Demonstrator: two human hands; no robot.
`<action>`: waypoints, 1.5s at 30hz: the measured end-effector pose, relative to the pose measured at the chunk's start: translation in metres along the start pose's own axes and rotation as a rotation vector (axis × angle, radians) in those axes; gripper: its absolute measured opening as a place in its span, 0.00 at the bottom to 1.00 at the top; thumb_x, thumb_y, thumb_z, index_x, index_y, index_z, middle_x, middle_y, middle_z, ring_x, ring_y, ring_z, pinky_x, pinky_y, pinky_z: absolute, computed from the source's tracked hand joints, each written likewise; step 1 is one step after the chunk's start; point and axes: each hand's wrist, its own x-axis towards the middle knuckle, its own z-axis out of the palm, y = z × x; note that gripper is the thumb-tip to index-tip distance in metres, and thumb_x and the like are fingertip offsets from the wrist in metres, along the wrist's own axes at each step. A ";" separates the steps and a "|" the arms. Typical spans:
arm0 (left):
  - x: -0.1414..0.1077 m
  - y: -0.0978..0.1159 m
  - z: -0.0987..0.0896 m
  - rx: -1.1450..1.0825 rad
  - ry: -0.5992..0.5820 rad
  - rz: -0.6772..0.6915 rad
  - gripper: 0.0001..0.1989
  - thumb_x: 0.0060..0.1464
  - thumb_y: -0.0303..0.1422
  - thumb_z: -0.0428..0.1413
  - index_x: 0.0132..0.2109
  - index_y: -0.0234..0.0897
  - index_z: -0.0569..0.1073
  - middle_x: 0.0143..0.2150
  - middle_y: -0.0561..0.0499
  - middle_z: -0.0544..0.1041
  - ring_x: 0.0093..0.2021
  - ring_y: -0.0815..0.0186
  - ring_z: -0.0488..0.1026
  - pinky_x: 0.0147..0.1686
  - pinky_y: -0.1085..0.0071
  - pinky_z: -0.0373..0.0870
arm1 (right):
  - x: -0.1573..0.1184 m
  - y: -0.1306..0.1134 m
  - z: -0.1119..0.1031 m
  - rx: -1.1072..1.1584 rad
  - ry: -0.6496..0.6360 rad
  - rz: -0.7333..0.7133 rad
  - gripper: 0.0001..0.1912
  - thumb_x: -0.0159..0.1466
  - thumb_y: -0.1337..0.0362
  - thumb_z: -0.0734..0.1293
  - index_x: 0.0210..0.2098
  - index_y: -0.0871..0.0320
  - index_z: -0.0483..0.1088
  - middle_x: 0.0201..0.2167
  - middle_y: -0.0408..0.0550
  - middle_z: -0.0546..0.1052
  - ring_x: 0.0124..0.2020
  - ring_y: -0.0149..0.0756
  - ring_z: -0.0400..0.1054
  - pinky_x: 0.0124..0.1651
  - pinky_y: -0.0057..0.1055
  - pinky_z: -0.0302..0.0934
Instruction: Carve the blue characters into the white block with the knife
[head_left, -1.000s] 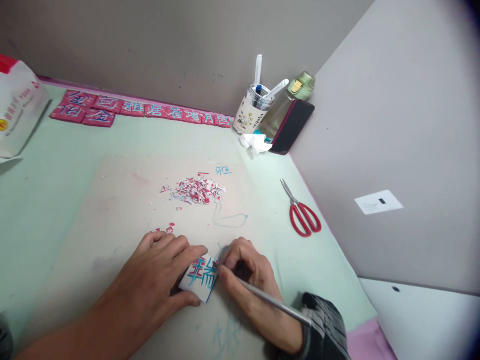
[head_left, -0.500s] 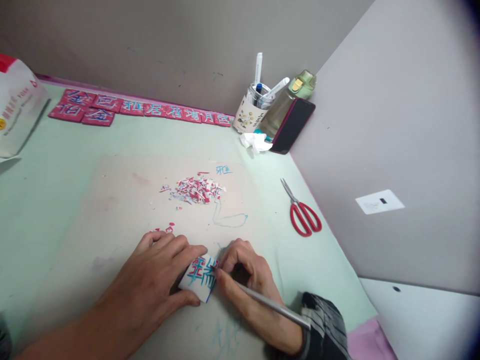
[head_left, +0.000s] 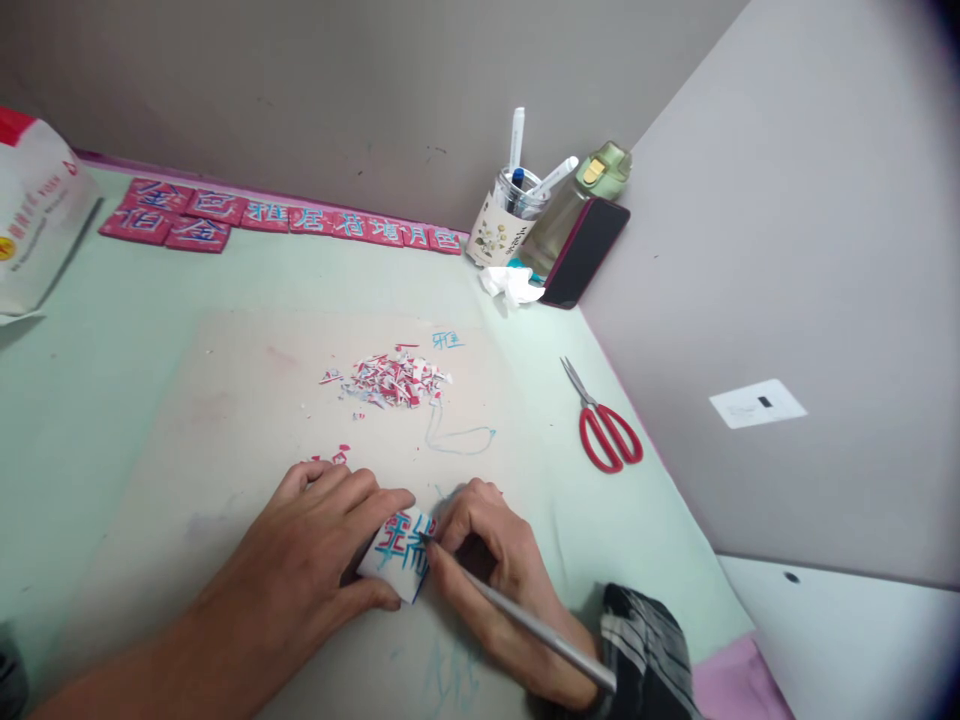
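A small white square card with a blue character and red patches lies tilted on the beige mat. My left hand grips its left side, the thumb at the lower edge and the index finger along the top. My right hand holds a slim silver craft knife like a pencil. The knife's dark tip touches the right part of the character, though the fingers partly hide the blade. Beyond the hands sits a pile of red and white scraps, with several red bits near my left fingers.
Red character tiles line the back wall. At the back right are a jar of pens, a green bottle, a phone and crumpled tissue. Red-handled scissors lie right; a white bag stands left.
The knife tip has moved slightly left and inward over the character, and its handle end has dipped lower. My left hand and the card keep nearly the same place.
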 end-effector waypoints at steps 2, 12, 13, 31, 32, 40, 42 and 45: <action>-0.001 0.000 -0.001 -0.004 -0.014 -0.013 0.33 0.52 0.35 0.73 0.60 0.50 0.67 0.49 0.58 0.78 0.48 0.56 0.76 0.53 0.59 0.56 | -0.001 0.001 0.002 -0.103 0.008 -0.107 0.09 0.67 0.72 0.65 0.33 0.54 0.62 0.32 0.45 0.72 0.36 0.39 0.64 0.40 0.37 0.56; 0.006 0.013 -0.004 -0.002 -0.022 0.019 0.17 0.65 0.33 0.61 0.59 0.49 0.71 0.40 0.55 0.73 0.39 0.58 0.70 0.44 0.61 0.60 | 0.000 0.000 0.008 -0.332 0.058 -0.358 0.14 0.66 0.76 0.62 0.35 0.53 0.54 0.27 0.39 0.66 0.32 0.37 0.59 0.38 0.36 0.52; 0.007 0.015 -0.003 0.011 0.003 0.028 0.13 0.67 0.31 0.58 0.56 0.47 0.73 0.38 0.55 0.72 0.37 0.59 0.69 0.43 0.61 0.59 | 0.000 0.000 0.007 -0.333 0.062 -0.359 0.13 0.66 0.76 0.62 0.35 0.53 0.54 0.27 0.39 0.66 0.32 0.37 0.59 0.38 0.36 0.52; 0.006 0.017 0.006 -0.091 0.112 -0.023 0.19 0.64 0.27 0.57 0.59 0.48 0.69 0.47 0.55 0.75 0.46 0.59 0.70 0.54 0.58 0.59 | -0.002 0.000 0.004 -0.129 0.050 -0.079 0.09 0.67 0.72 0.65 0.32 0.54 0.62 0.31 0.43 0.70 0.35 0.37 0.63 0.41 0.36 0.56; 0.005 0.017 0.004 -0.111 0.099 -0.051 0.24 0.60 0.27 0.61 0.61 0.48 0.68 0.50 0.54 0.75 0.49 0.58 0.70 0.55 0.59 0.60 | -0.002 0.000 0.003 -0.078 0.042 -0.032 0.09 0.67 0.71 0.65 0.31 0.54 0.62 0.31 0.43 0.70 0.35 0.37 0.63 0.41 0.36 0.56; 0.005 0.018 -0.007 -0.132 -0.024 -0.161 0.20 0.56 0.27 0.63 0.54 0.49 0.73 0.52 0.53 0.75 0.53 0.56 0.72 0.54 0.58 0.66 | 0.003 -0.003 0.001 0.140 0.069 0.122 0.10 0.67 0.67 0.67 0.29 0.54 0.63 0.29 0.42 0.70 0.34 0.36 0.63 0.38 0.34 0.57; 0.006 0.018 -0.007 -0.109 -0.005 -0.183 0.20 0.55 0.26 0.63 0.53 0.48 0.73 0.52 0.53 0.75 0.53 0.56 0.72 0.54 0.58 0.66 | 0.003 -0.003 0.001 0.159 0.068 0.143 0.11 0.67 0.66 0.67 0.29 0.54 0.63 0.30 0.42 0.70 0.34 0.36 0.64 0.38 0.34 0.58; 0.006 0.017 -0.007 -0.106 -0.033 -0.149 0.19 0.56 0.27 0.64 0.53 0.48 0.73 0.52 0.53 0.76 0.52 0.56 0.73 0.53 0.59 0.66 | 0.002 -0.002 0.001 0.223 0.084 0.186 0.11 0.68 0.63 0.67 0.29 0.54 0.64 0.30 0.43 0.71 0.34 0.36 0.64 0.37 0.34 0.58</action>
